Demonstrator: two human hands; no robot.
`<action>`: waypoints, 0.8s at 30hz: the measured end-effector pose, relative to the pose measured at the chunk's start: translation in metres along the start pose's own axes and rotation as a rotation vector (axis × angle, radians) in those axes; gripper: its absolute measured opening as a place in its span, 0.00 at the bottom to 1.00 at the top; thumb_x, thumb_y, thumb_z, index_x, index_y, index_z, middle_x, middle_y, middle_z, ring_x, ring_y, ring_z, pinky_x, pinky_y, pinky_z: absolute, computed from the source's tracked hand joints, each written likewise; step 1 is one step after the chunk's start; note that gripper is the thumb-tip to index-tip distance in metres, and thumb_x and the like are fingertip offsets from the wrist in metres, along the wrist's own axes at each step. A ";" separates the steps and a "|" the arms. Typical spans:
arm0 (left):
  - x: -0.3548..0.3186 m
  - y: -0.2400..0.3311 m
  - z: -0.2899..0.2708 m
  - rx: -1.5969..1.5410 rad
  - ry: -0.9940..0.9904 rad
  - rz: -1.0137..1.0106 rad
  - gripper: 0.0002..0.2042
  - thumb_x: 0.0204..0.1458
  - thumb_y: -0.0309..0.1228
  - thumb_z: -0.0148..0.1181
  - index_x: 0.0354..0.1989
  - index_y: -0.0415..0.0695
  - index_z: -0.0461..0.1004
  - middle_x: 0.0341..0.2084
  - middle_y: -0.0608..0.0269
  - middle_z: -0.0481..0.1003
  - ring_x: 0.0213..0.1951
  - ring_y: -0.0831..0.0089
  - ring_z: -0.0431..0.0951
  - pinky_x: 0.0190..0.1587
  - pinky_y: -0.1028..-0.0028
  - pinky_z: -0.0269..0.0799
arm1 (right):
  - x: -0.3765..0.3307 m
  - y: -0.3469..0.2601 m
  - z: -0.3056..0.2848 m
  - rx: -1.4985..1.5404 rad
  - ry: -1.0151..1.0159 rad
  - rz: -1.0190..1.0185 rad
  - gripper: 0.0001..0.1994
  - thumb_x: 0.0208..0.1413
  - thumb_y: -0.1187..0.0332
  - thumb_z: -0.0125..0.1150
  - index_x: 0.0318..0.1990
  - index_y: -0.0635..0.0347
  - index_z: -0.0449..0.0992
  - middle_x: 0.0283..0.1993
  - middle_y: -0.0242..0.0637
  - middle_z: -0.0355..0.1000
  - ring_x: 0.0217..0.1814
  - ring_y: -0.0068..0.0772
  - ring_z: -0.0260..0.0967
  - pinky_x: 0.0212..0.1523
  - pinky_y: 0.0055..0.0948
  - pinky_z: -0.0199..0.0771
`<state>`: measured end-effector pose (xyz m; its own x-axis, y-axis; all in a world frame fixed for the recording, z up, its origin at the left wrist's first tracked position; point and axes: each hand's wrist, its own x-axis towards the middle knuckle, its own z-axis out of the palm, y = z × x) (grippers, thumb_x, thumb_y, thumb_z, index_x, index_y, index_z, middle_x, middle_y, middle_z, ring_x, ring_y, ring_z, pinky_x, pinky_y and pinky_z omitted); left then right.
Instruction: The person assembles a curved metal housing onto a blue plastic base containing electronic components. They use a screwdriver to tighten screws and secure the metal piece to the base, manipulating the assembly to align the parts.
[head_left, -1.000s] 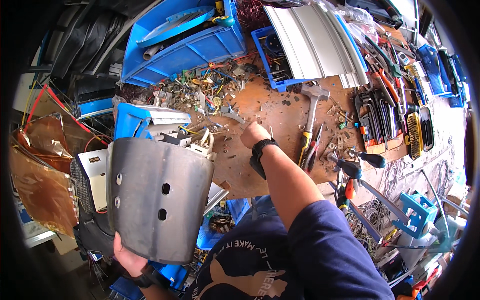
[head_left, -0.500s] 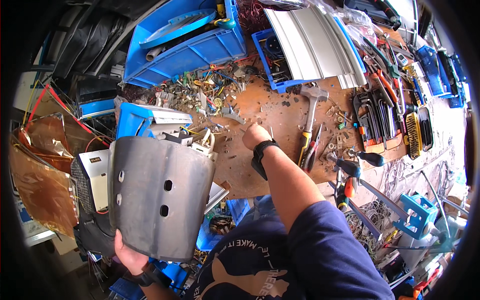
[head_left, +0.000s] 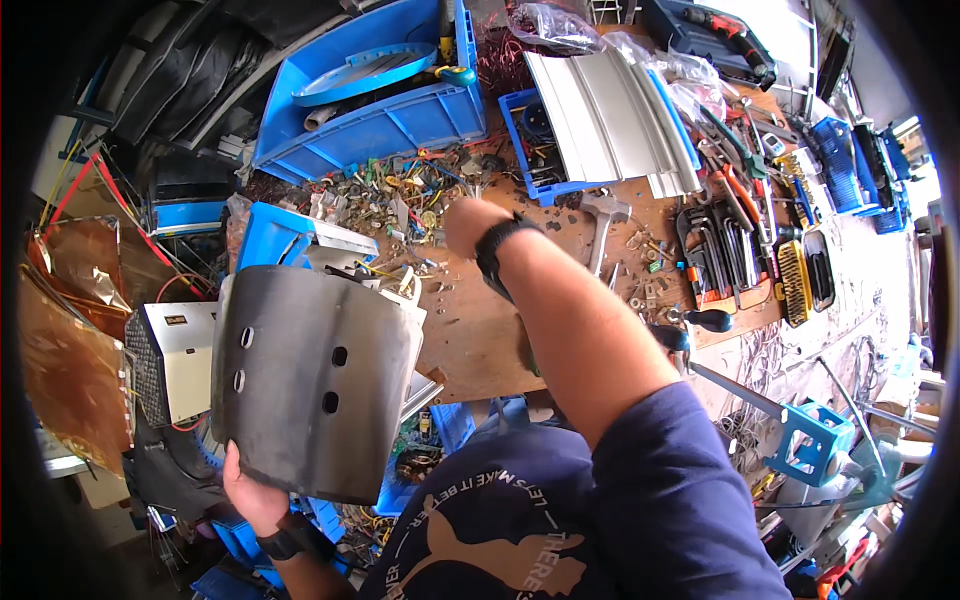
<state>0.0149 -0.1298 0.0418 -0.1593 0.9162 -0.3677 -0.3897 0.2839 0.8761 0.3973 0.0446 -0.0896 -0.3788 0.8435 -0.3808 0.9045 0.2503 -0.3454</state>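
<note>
My left hand (head_left: 256, 492) grips the lower edge of a large curved dark grey panel (head_left: 300, 380) with several oval slots, its fingers hidden behind it. The panel is held tilted at the left, over the near edge of the wooden bench. My right hand (head_left: 474, 226) reaches away over the bench to the edge of a heap of small scrap parts (head_left: 405, 190). It looks closed like a fist. Its fingertips are out of sight, so what they hold, if anything, cannot be made out. A hammer (head_left: 603, 225) lies to the right of it, its handle partly behind my forearm.
A big blue crate (head_left: 375, 130) stands behind the scrap. Beside it, a ribbed pale panel (head_left: 595, 115) rests over a small blue bin (head_left: 545, 185). Hex keys (head_left: 730, 250) and a brush (head_left: 795, 285) lie at the right. A white box (head_left: 180, 360) stands at the left.
My right hand has moved away from me and to the left, to the scrap heap. The panel in my left hand has shifted slightly left.
</note>
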 end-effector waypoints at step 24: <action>0.010 0.011 0.009 -0.007 0.117 -0.091 0.20 0.53 0.37 0.52 0.52 0.39 0.67 0.50 0.58 0.71 0.53 0.61 0.70 0.57 0.60 0.60 | -0.413 0.222 -0.006 0.557 0.638 0.627 0.08 0.41 0.79 0.56 0.32 0.69 0.74 0.24 0.33 0.68 0.25 0.18 0.61 0.27 0.21 0.62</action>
<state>0.0172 -0.1152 0.0511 -0.2269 0.8474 -0.4800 -0.4138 0.3622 0.8352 0.7559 -0.2446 -0.0038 0.4453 0.8807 -0.1615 0.6233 -0.4344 -0.6502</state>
